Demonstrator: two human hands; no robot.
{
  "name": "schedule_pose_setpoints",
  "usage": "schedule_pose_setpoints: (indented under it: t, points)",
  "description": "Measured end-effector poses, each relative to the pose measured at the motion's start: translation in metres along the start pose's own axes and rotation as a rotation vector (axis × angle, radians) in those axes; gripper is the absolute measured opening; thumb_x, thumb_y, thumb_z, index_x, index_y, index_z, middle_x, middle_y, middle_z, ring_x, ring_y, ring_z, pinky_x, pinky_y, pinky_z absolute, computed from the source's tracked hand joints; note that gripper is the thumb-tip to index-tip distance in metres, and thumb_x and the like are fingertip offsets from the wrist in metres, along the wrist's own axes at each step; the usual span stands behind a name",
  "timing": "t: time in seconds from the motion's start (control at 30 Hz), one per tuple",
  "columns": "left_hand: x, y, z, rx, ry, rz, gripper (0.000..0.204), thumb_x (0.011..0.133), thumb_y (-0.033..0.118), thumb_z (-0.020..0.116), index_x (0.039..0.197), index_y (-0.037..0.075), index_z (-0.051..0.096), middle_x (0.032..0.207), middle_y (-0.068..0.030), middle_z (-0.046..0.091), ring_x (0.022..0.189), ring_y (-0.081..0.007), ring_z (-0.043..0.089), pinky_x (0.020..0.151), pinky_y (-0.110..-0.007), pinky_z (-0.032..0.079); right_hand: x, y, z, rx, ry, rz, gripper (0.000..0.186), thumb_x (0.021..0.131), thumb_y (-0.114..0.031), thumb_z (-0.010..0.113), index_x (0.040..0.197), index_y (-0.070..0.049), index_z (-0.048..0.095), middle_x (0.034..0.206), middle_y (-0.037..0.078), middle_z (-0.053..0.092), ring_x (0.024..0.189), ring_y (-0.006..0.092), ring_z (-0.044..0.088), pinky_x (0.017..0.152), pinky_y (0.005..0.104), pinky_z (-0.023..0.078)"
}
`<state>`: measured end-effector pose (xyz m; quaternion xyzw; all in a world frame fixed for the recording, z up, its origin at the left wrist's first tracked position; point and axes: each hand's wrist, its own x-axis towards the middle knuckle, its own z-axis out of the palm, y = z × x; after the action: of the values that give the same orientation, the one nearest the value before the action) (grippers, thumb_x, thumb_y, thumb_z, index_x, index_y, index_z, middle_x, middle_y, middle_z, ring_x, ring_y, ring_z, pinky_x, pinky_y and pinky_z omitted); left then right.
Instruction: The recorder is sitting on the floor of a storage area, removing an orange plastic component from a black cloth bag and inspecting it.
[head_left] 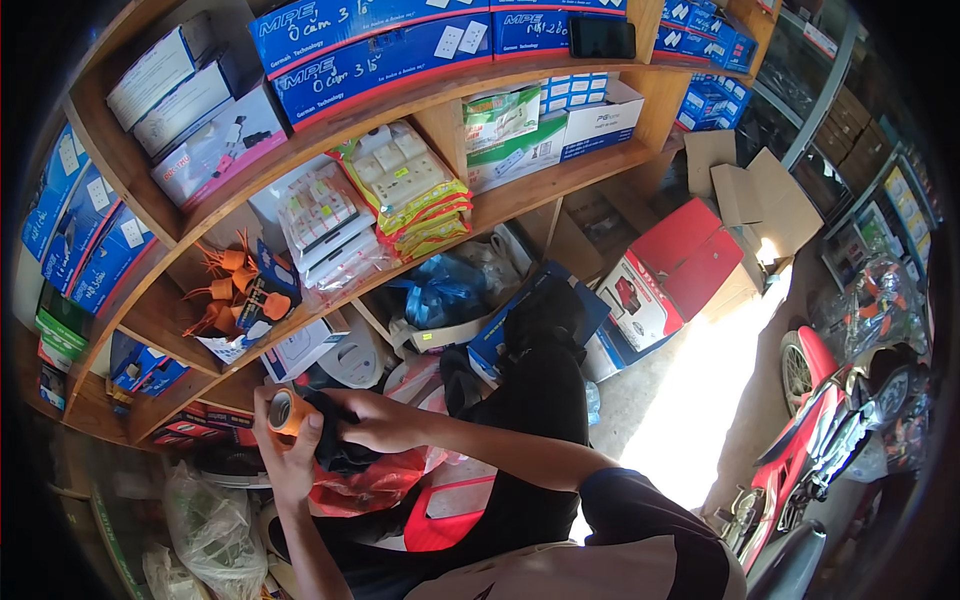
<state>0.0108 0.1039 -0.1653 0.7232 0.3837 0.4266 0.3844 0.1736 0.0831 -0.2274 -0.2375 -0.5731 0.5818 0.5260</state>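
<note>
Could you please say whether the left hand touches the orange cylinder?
Touching: the head view shows the left hand curled around the orange cylinder.

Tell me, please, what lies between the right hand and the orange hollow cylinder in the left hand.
In the head view, bunched black cloth lies between the right hand and the orange hollow cylinder held in the left hand.

Right of centre, the sunlit floor (650,400) gave free room, but wooden shelves (560,190) at upper left and a motorbike (797,437) at lower right blocked passage.
</note>
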Motion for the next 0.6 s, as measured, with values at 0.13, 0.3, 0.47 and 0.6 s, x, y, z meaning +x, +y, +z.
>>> schedule_pose_setpoints:
  t: [0.13,0.3,0.47,0.6]
  points:
    - [0.005,0.008,-0.013,-0.093,-0.074,-0.131,0.041,0.090,0.036,0.074,0.108,0.007,0.051,0.089,0.0016,0.047,0.081,-0.0080,0.045,0.074,-0.022,0.037,-0.002,-0.001,0.015,-0.005,0.063,-0.125,0.020,0.101,-0.013,0.056,0.115,0.001,0.054,0.095,0.008,0.060,0.090,0.0150,0.054,0.084,0.0328,0.047]
    - [-0.003,0.015,-0.011,-0.107,0.098,-0.320,0.031,0.093,0.034,0.072,0.096,0.005,0.060,0.079,0.0027,0.055,0.069,-0.0042,0.048,0.061,-0.021,0.037,-0.002,-0.008,0.010,-0.412,0.088,-0.244,0.017,0.098,-0.013,0.060,0.104,0.001,0.053,0.089,0.018,0.060,0.079,0.0280,0.059,0.077,0.0389,0.048]
    - [-0.009,0.009,-0.011,-0.042,0.079,-0.299,0.037,0.094,0.039,0.071,0.090,0.003,0.063,0.071,0.0020,0.055,0.063,-0.0051,0.050,0.056,-0.023,0.038,-0.008,-0.012,-0.003,-0.423,0.039,-0.210,0.018,0.097,-0.014,0.062,0.103,0.002,0.058,0.087,0.017,0.062,0.083,0.0306,0.062,0.082,0.0405,0.047]
    - [-0.004,0.010,-0.036,0.040,-0.120,-0.211,0.038,0.094,0.038,0.071,0.085,0.002,0.063,0.071,0.0014,0.055,0.063,-0.0053,0.049,0.057,-0.025,0.039,-0.004,-0.010,-0.002,-0.284,-0.038,-0.110,0.021,0.096,-0.017,0.061,0.104,0.003,0.062,0.092,0.019,0.065,0.087,0.0339,0.063,0.082,0.0404,0.048]
